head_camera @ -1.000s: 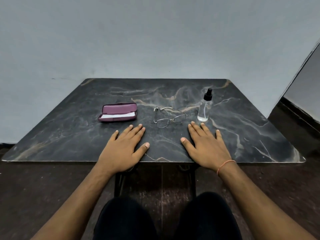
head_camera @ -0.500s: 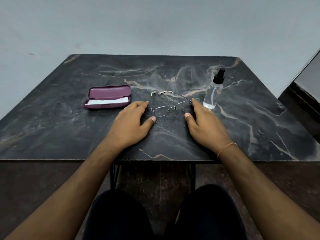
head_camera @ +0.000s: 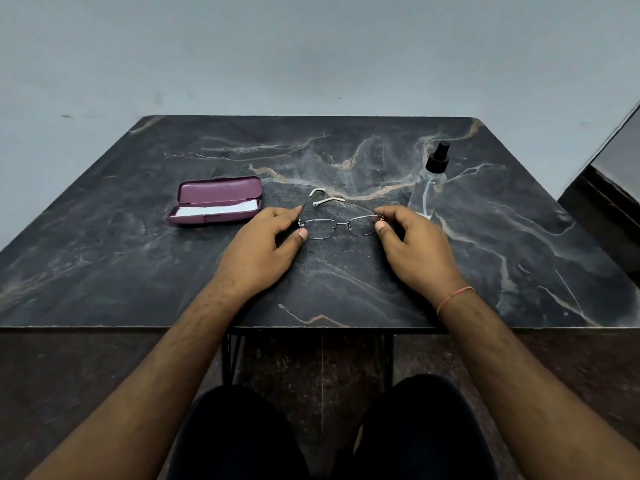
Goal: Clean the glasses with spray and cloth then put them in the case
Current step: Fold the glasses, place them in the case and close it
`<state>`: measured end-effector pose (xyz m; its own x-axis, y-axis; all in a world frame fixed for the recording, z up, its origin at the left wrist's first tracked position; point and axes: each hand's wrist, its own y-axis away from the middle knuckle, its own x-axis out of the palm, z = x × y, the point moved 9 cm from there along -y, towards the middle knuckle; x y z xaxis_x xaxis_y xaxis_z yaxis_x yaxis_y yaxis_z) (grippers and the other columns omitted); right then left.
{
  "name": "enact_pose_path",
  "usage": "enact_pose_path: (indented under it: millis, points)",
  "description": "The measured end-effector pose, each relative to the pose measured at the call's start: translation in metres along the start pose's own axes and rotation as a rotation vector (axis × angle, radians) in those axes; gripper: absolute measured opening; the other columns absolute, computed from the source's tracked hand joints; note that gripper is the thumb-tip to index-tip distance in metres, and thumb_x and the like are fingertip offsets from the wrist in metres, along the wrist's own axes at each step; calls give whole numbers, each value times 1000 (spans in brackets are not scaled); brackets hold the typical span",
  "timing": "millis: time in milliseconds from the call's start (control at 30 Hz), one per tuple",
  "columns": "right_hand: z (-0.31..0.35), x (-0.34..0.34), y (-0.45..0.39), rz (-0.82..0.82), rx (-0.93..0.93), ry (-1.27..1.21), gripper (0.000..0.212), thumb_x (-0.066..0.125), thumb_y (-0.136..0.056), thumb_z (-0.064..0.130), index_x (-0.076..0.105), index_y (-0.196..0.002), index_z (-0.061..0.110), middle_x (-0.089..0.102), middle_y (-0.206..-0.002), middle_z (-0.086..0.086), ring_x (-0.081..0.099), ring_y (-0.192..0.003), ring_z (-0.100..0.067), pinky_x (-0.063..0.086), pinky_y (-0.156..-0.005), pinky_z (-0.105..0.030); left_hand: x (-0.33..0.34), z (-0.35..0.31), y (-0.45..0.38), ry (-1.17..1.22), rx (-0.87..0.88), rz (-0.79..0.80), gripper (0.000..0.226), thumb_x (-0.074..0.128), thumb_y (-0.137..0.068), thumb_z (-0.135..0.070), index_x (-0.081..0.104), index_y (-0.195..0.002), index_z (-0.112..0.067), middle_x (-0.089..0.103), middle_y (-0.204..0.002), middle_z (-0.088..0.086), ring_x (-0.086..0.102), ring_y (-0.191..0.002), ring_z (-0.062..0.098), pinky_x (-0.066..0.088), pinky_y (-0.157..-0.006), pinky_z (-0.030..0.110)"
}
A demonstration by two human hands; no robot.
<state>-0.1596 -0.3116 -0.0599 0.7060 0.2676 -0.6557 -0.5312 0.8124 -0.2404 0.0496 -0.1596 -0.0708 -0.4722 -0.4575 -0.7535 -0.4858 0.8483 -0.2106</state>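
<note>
Our left hand [head_camera: 258,245] pinches the left end of the glasses [head_camera: 337,226] between thumb and curled fingers, right where the arm joins the frame. Our right hand [head_camera: 417,245] does the same at the other end, thumb below and fingers above. The thin metal glasses sit between the two hands, near the middle of the dark marbled table [head_camera: 138,271], with their arms unfolded and pointing away from us. We cannot tell whether the frame rests on the table or is lifted just off it.

Near our left hand, farther back, lies a purple case [head_camera: 216,199], open, with a white cloth [head_camera: 216,210] inside. Just behind our right hand stands a clear spray bottle [head_camera: 429,187] with a black pump top, upright.

We judge this to be the very start of the task: taking hold of the glasses, with spraying and wiping not yet begun. The next move likely calls for freeing our right hand to take the bottle while our left keeps a light grip on the frame, fingers off the lenses. The bottle stands close enough that a careless reach could tip it.
</note>
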Motion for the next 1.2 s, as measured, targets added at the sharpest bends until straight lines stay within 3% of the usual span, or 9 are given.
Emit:
enact_pose_path:
  millis: [167,333,433,600,967,1200]
  points:
    - [0,-1,0,-3,-12,-21,27,64,-107,30,75,-132,25,78,-122,11,68,-113,-7,49,-96,-24,1,2,-1,8,11,1,49,62,-112,-31,58,-161,-24,65,-149,-10,58,-143,8,40,-120,26]
    - [-3,-1,-1,-8,-16,-24,22,65,-106,31,77,-125,29,75,-105,18,65,-92,4,41,-78,-5,2,3,-1,28,8,0,49,59,-113,-33,57,-161,-25,64,-150,-11,57,-143,7,41,-119,27]
    - [-4,0,-1,2,-17,-32,20,65,-106,32,76,-122,32,73,-99,23,63,-93,13,39,-75,-3,2,4,-1,37,9,4,49,57,-114,-36,56,-162,-25,64,-150,-11,57,-143,6,43,-120,30]
    - [-5,1,-1,12,-32,-37,19,66,-105,34,77,-121,34,74,-100,24,63,-96,13,41,-75,-7,1,4,-1,32,21,-11,45,57,-114,-34,60,-158,-26,66,-149,-10,58,-142,7,41,-117,26]
    - [-7,2,-2,4,-29,-52,21,68,-104,34,79,-121,31,77,-106,20,68,-101,0,43,-81,-9,3,3,-4,27,66,-5,36,54,-115,-29,68,-148,-29,71,-137,-9,62,-133,10,47,-118,36]
    - [-6,1,-3,-19,-45,-71,15,72,-102,32,78,-115,32,76,-106,18,68,-101,0,45,-82,-12,4,6,-4,54,73,-16,27,53,-115,-27,73,-134,-31,72,-126,-12,64,-122,9,49,-109,36]
